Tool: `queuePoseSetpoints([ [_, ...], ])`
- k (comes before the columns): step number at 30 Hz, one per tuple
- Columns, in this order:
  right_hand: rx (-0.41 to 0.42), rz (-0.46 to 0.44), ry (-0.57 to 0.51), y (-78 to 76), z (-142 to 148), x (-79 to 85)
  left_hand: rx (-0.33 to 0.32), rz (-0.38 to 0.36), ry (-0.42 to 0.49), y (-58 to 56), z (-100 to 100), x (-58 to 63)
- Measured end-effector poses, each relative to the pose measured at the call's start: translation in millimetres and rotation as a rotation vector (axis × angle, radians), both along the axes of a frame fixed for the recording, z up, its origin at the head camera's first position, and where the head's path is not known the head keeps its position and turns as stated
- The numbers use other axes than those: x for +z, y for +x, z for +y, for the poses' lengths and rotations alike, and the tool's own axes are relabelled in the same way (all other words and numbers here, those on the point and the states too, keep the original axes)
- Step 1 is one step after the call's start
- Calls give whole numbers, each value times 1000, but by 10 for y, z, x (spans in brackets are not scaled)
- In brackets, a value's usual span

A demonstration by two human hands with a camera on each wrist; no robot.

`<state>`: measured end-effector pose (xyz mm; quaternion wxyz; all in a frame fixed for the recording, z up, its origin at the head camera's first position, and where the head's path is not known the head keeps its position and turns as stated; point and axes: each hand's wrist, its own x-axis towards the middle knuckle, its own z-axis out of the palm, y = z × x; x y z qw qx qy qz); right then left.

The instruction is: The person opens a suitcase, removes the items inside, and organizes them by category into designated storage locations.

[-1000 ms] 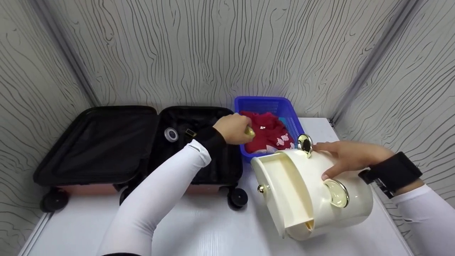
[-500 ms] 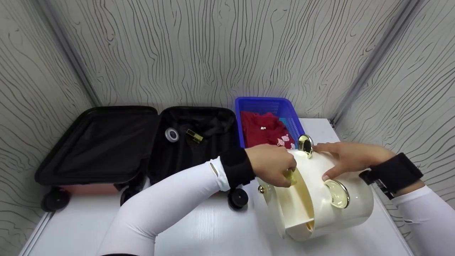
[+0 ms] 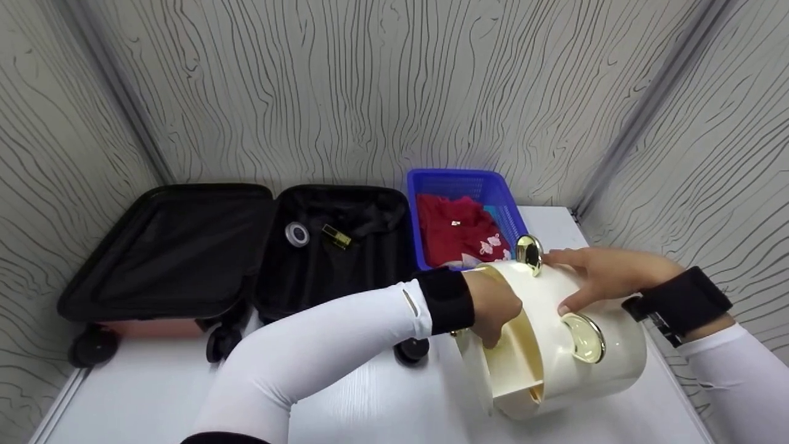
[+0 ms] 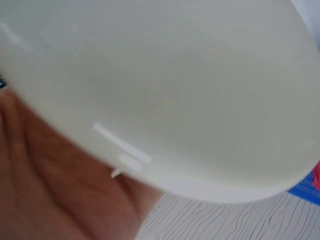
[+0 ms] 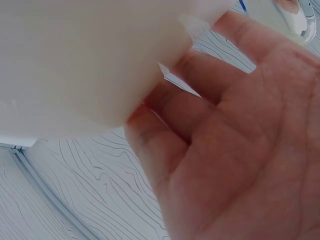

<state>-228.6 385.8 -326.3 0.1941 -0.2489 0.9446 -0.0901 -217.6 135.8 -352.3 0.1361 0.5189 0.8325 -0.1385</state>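
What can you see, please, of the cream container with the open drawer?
The container is rounded and glossy, and looks like plastic. Two gold-trimmed fittings sit on it, and its drawer is pulled out toward the person's left, showing a pale interior; a small gold knob is partly visible. It rests on a white table, nearer the person than the blue basket. The right hand rests on it, while the left hand reaches into the drawer; what that touches is hidden.
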Motion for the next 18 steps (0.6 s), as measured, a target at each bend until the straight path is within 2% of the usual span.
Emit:
queuePoseSetpoints([
  [4,2,-6,-3,-6,7,19,12,-19,-19,5,40,-9],
  [9,-8,-4,10,-11,5,29,16,-9,9,15,30,-30],
  [14,-3,10,28,-11,20,26,27,13,74,19,-41,-26],
  [18,-15,2,27,-9,17,4,-20,16,173,-30,-171,7],
])
